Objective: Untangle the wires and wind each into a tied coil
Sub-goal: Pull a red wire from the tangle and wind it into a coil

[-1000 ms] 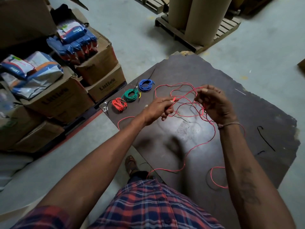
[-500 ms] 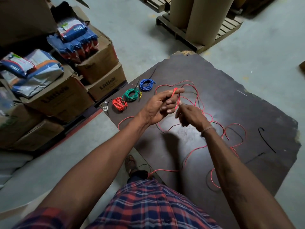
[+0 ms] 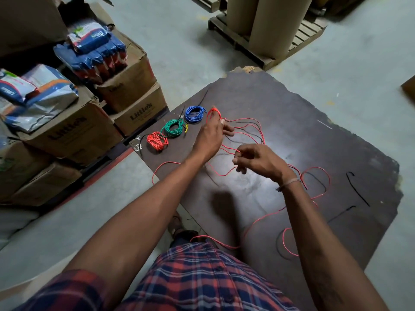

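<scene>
Winding the loose red wire, with three coils already tied.

At the left of my dark surface (image 3: pixel 336 122) lie the finished coils in a row: red coil (image 3: pixel 157 140), green coil (image 3: pixel 173 129), blue coil (image 3: pixel 195 113). Just beside the blue one, my left hand (image 3: pixel 211 135) holds the first loops of the red wire (image 3: pixel 265 217) wound round its fingers, curled on them. My right hand (image 3: pixel 258 161) pinches a strand nearer me, feeding it in. The rest of the wire sprawls to the right and toward my lap, crossing a black wire (image 3: pixel 253 124). I judge I'm early in this coil; next I need to draw slack clear of the black strand and lay another turn.
</scene>
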Demonstrator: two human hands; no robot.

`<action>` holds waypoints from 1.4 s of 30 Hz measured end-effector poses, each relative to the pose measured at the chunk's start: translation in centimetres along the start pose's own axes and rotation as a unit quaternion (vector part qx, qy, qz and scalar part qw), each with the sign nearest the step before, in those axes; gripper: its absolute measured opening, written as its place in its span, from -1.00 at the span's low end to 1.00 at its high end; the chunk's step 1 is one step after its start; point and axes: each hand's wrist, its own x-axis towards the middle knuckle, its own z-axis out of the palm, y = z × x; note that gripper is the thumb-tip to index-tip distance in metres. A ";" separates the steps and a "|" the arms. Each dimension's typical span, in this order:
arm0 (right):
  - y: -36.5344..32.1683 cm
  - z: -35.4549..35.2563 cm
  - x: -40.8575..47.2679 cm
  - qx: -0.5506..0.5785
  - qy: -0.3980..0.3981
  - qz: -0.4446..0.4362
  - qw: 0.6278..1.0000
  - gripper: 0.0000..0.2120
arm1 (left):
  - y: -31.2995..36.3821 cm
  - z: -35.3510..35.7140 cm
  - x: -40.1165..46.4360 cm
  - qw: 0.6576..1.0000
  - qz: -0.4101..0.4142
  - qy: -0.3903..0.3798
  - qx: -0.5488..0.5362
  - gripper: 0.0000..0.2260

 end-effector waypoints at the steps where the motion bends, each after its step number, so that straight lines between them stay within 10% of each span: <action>1: -0.2 -0.8 -0.2 -0.005 0.016 -0.007 1.000 -0.89 | -0.5 -0.1 -0.1 0.998 0.000 -0.018 0.055 -0.70; 6: 0.8 -4.3 0.2 -0.091 0.142 -0.021 0.985 -0.89 | -2.9 -0.9 -0.8 0.974 -0.017 -0.114 0.197 -0.74; 12: 2.6 -5.7 2.5 -0.018 0.242 -0.040 0.969 -0.82 | -1.4 -1.2 -2.2 0.950 -0.156 -0.218 -0.163 -0.75; 23: 3.0 -1.7 4.2 0.119 0.088 0.174 0.974 -0.33 | 2.6 -3.2 -1.1 0.788 -0.198 -0.378 -0.444 -0.61; 27: 3.2 0.5 3.8 0.060 0.041 0.193 0.978 -0.06 | 4.3 -2.5 0.0 0.814 -0.155 -0.292 -0.477 -0.61; 34: 2.8 2.0 3.0 -0.089 -0.002 0.082 0.993 -0.75 | 3.3 0.1 1.8 0.866 -0.095 -0.116 -0.477 -0.81; 39: 1.7 1.1 1.0 -0.104 0.039 -0.009 0.994 -0.92 | 1.4 1.0 2.8 0.983 -0.009 -0.088 -0.159 -0.89; 42: 2.9 -0.5 1.0 -0.129 0.111 -0.034 0.985 -0.89 | -0.1 0.8 2.7 0.985 0.024 -0.121 0.121 -0.81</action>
